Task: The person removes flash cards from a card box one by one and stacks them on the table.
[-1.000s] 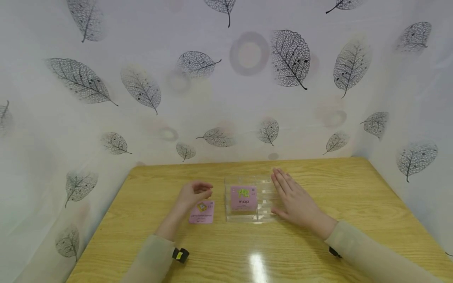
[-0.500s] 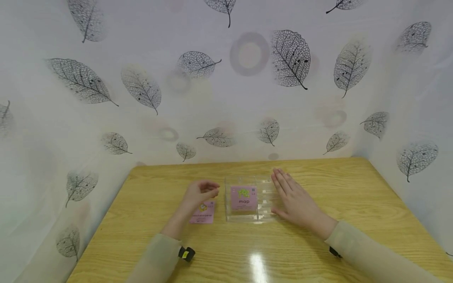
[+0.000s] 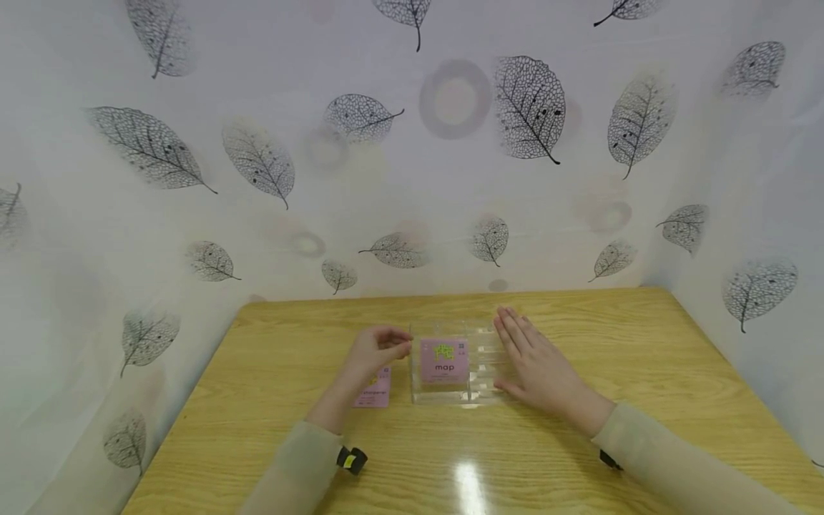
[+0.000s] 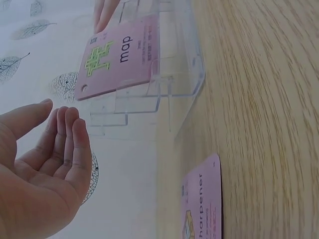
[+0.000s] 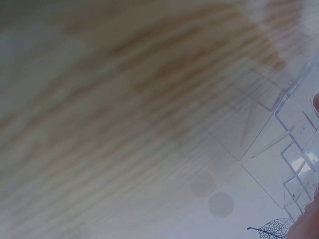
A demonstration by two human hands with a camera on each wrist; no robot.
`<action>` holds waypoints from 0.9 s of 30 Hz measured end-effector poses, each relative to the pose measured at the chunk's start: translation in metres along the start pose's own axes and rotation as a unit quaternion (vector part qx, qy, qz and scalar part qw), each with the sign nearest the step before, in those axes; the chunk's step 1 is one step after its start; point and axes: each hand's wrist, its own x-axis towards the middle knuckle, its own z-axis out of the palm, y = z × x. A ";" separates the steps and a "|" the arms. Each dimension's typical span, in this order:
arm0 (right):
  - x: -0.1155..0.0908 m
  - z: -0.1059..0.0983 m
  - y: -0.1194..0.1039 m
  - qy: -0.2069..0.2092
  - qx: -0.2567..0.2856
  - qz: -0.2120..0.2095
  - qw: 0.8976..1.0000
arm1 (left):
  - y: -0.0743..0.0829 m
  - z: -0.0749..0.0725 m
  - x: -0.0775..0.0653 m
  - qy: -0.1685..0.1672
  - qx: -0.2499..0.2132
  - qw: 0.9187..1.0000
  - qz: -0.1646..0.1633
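Note:
A clear plastic holder [image 3: 439, 398] with stepped slots sits mid-table, a pink card marked "map" [image 3: 444, 366] leaning in its left part. My left hand [image 3: 375, 350] hovers at the holder's left side, fingers loosely bent and thumb apart; the left wrist view shows nothing between them. Beneath that wrist lies a second pink card [image 3: 380, 395], partly covered by the arm; "harpener" can be read on it in the left wrist view. With fingers straight, my right hand [image 3: 543, 368] rests along the right side of the holder.
The wooden table [image 3: 541, 465] ends at a pale curtain [image 3: 412, 172] printed with dark leaves, which also closes off both sides. Black bands show at both wrists. A bright light reflection lies near the front of the table.
My left hand has moved right, from above the loose card to the holder's left edge, its forearm now covering more of that card. The right hand and the holder stay put.

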 end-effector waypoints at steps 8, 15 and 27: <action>0.001 -0.003 -0.001 -0.016 -0.003 0.005 1.000 | -0.003 0.009 0.007 0.000 0.001 1.000 -0.011; 0.002 -0.003 -0.001 -0.024 -0.006 0.006 1.000 | -0.002 0.013 0.007 0.005 0.007 1.000 -0.008; 0.001 -0.004 -0.001 -0.023 0.002 0.008 1.000 | -0.003 0.017 0.010 0.025 0.014 1.000 -0.004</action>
